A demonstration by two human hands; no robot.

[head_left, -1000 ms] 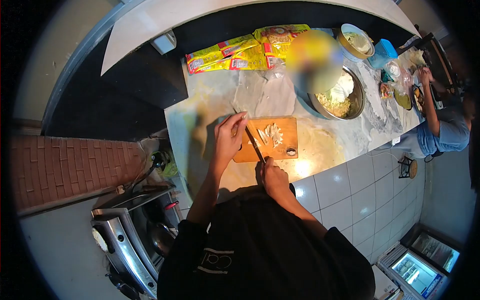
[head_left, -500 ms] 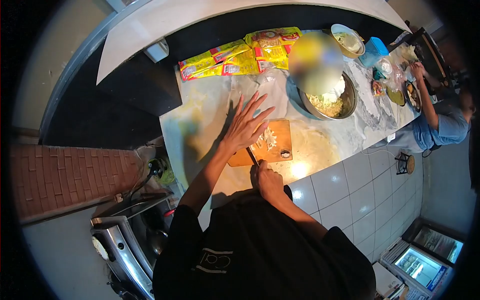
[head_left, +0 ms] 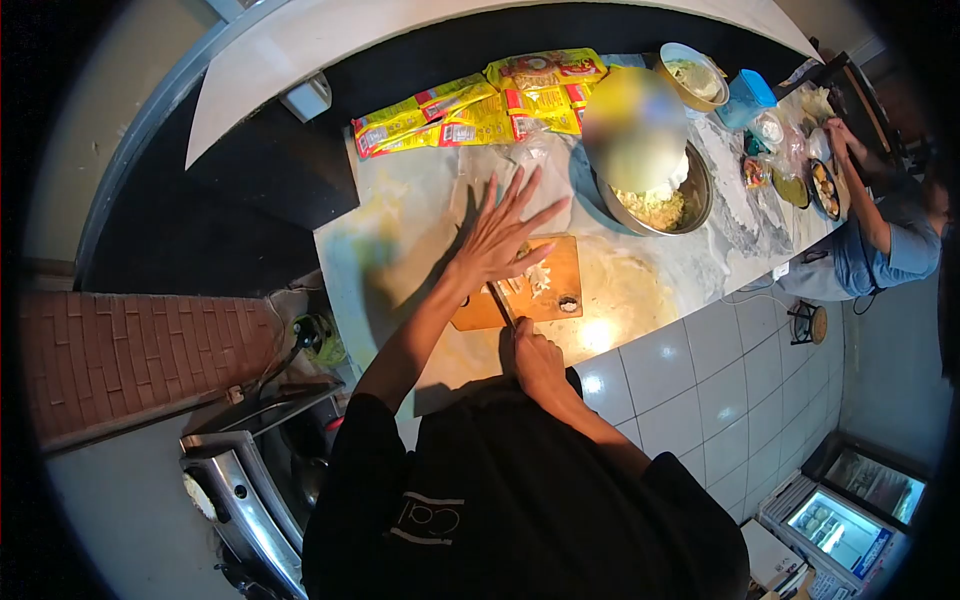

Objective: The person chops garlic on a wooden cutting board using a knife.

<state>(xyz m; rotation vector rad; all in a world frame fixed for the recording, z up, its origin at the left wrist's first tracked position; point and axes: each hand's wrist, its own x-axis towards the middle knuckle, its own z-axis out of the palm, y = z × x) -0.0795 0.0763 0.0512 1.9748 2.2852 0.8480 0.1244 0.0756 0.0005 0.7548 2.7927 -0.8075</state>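
Note:
My right hand [head_left: 540, 358] is wrapped round the handle of a knife [head_left: 503, 303], whose blade lies over the left part of a wooden cutting board [head_left: 567, 262]. Above the blade and the board's upper left, my left hand [head_left: 497, 240] is spread with its fingers apart; it holds nothing. Small pale chopped pieces [head_left: 540, 280] lie on the board, partly hidden by that hand. To the right of the board stands a metal bowl [head_left: 708, 195] with chopped pale food and something white in it; a blurred patch covers part of it.
Yellow packets [head_left: 478, 120] lie along the back of the marble counter [head_left: 640, 275]. Farther right are a bowl of pale food [head_left: 693, 80] and a blue container [head_left: 748, 98]. A co-worker [head_left: 880, 240] stands at the counter's right end. A stool [head_left: 808, 325] is on the tiled floor.
My left hand has shifted slightly and its fingers are spread wider. More of the knife blade shows now. My right hand still grips the handle.

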